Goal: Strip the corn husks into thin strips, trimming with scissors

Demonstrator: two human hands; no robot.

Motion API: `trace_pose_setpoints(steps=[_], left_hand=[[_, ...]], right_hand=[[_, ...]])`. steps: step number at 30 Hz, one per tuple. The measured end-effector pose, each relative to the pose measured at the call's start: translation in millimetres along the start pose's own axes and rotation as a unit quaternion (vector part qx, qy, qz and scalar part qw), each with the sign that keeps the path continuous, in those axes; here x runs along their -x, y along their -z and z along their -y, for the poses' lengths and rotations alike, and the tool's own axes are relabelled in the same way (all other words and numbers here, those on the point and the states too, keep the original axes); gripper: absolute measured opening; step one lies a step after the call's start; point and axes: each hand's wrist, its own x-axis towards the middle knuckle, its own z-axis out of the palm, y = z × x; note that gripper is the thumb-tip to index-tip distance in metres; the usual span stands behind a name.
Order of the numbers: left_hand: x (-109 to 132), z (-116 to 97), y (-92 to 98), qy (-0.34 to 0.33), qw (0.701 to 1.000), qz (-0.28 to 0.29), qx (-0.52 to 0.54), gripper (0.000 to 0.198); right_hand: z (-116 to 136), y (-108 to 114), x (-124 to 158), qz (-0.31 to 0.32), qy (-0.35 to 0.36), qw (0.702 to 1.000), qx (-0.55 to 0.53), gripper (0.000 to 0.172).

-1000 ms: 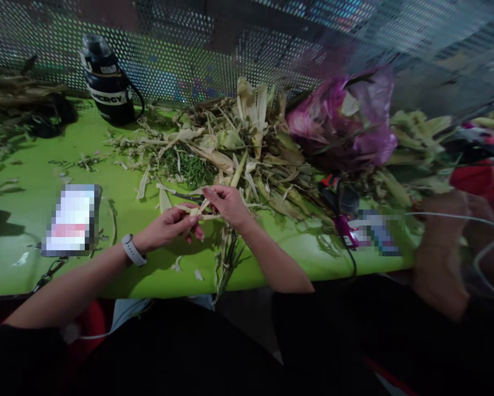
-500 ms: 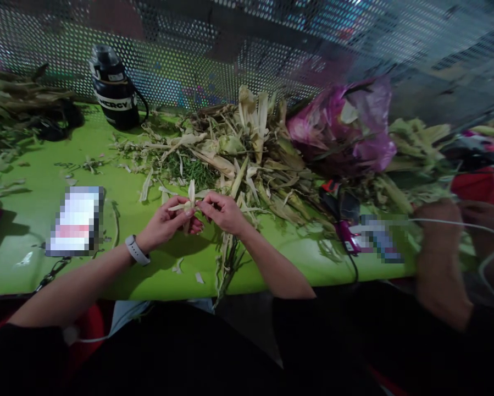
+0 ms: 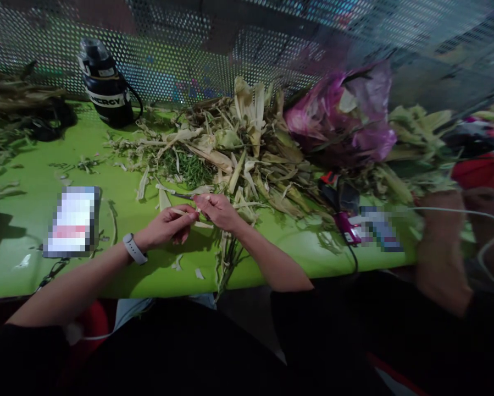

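Note:
Both my hands meet over the green table [image 3: 32, 275], just in front of a heap of corn husks [image 3: 247, 148]. My left hand [image 3: 166, 228], with a grey watch on the wrist, is closed on pale husk strips [image 3: 189, 213] that stick out between the fingers. My right hand [image 3: 217, 209] pinches the same strips from the right, fingers pressed together. A dark thin stalk lies just behind the fingertips. Green stalks [image 3: 226, 258] hang over the table's front edge below my right wrist.
A black jug [image 3: 106, 82] stands at the back left by the perforated metal screen. A phone [image 3: 71, 220] lies left of my hands. A purple plastic bag [image 3: 341, 121] sits on the heap. Another person's arm [image 3: 440, 253] and a white cable are at the right.
The upright husk tip held between my fingers half a second ago has come down and lies flatter. Both hands have stayed together in the same spot.

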Motion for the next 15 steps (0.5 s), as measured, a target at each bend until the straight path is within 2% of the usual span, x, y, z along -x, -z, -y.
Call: trace_pose_setpoints(steps=[6, 9, 13, 15], left_hand=[[0.6, -1.2, -1.6, -0.010, 1.000, 0.017, 0.013, 0.027], [-1.0, 2.4, 0.0, -0.033, 0.997, 0.027, 0.057, 0.034], [-3.0, 3.4, 3.2, -0.062, 0.990, -0.025, 0.126, 0.056], [-3.3, 2.0, 3.9, -0.087, 0.986, -0.057, 0.127, 0.066]], right_hand=[[-1.4, 5.1, -2.2, -0.034, -0.010, 0.999, -0.009, 0.061], [-4.5, 12.4, -5.6, -0.050, -0.043, 0.996, -0.054, 0.060], [-14.1, 19.5, -11.4, -0.131, -0.077, 0.974, -0.166, 0.064], [-16.2, 18.3, -11.8, -0.132, -0.080, 0.968, -0.196, 0.062]])
